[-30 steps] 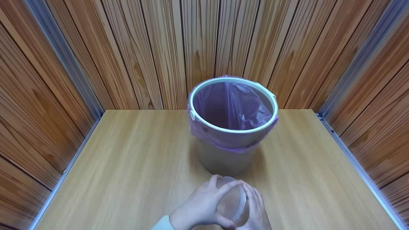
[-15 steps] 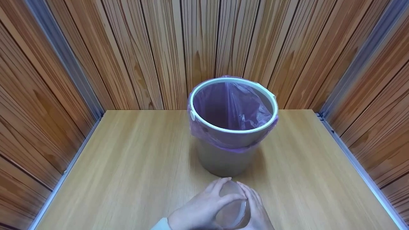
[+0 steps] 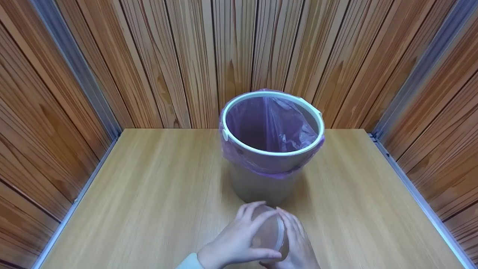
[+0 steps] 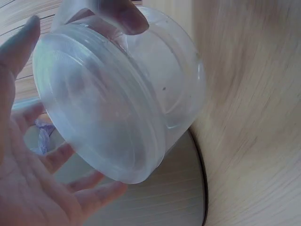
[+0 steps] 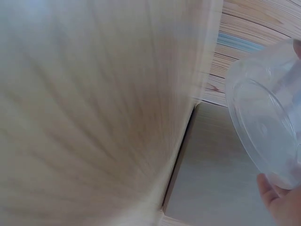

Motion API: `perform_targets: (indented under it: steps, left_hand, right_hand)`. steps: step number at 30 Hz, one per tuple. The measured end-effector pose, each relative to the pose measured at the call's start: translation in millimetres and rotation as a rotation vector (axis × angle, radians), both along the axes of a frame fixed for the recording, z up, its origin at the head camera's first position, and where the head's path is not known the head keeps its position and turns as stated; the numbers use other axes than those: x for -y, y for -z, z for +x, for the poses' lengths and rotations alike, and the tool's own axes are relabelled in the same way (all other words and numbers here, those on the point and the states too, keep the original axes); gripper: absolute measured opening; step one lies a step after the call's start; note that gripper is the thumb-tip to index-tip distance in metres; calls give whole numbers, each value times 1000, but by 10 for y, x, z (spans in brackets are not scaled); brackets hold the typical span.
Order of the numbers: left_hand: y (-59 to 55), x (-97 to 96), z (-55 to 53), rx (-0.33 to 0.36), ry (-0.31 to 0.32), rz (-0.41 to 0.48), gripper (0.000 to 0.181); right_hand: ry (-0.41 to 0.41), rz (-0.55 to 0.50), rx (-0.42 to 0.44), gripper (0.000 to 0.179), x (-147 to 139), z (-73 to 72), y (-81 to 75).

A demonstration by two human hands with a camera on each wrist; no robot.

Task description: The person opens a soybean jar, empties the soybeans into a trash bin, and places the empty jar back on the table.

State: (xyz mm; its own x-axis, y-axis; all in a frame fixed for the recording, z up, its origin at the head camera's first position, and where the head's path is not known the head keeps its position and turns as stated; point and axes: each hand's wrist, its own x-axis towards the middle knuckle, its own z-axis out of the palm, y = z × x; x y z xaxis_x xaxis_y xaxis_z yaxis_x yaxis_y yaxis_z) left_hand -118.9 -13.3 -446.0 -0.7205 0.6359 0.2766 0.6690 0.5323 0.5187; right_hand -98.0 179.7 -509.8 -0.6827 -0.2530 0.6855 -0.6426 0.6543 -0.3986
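A clear round plastic container (image 3: 266, 233) with a lid is tipped on its side between both hands, in front of the bin. My left hand (image 3: 231, 241) spreads its thumb and fingers round the lid (image 4: 99, 113), fingertips at its rim. Gripping the body from the other side, my right hand (image 3: 300, 246) has its thumb on the wall beside the lid in the left wrist view. The right wrist view catches the container's base (image 5: 263, 122) and a few right fingertips (image 5: 265, 188) under it. Through the clear plastic I see no contents.
A grey bin (image 3: 261, 186) with a pale rim stands just beyond the hands, lined with a purple bag (image 3: 254, 123) folded over its edge. Wood-grain walls (image 3: 201, 56) enclose the light wooden table (image 3: 160, 194) at the back and sides.
My left fingers shift round the lid: the index finger swings nearer and then back out, and the left thumb shows again. The container stays in about the same place.
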Motion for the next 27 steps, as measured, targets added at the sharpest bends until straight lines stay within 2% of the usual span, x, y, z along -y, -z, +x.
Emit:
perform_targets:
  steps: [3, 6, 10, 15, 17, 20, 23, 27]
  left_hand:
    - [-21, 4, 4, 89, -59, -2, 86]
    - [-33, 7, 5, 117, -97, -16, 87]
    - [-12, 1, 1, 80, -125, -26, 89]
    - [70, -27, -13, 32, -179, 5, 93]
    - [102, -41, -21, 19, -197, 22, 95]
    - [147, -56, -41, 9, -216, 37, 98]
    - [191, -67, -63, 0, -228, 67, 101]
    - [262, -78, -93, 32, -231, 102, 103]
  right_hand:
    - [11, 7, -16, 121, 19, -13, -15]
    - [15, 4, -17, 120, 32, -22, -13]
    - [16, -10, 32, 120, 40, -35, 11]
    - [2, -66, 219, 119, 51, -44, 25]
    - [-17, -103, 268, 117, 52, -48, 20]
    - [-36, -130, 255, 116, 37, -80, 40]
    - [-12, -138, 231, 117, 8, -130, 90]
    - [39, -155, 313, 117, -26, -175, 133]
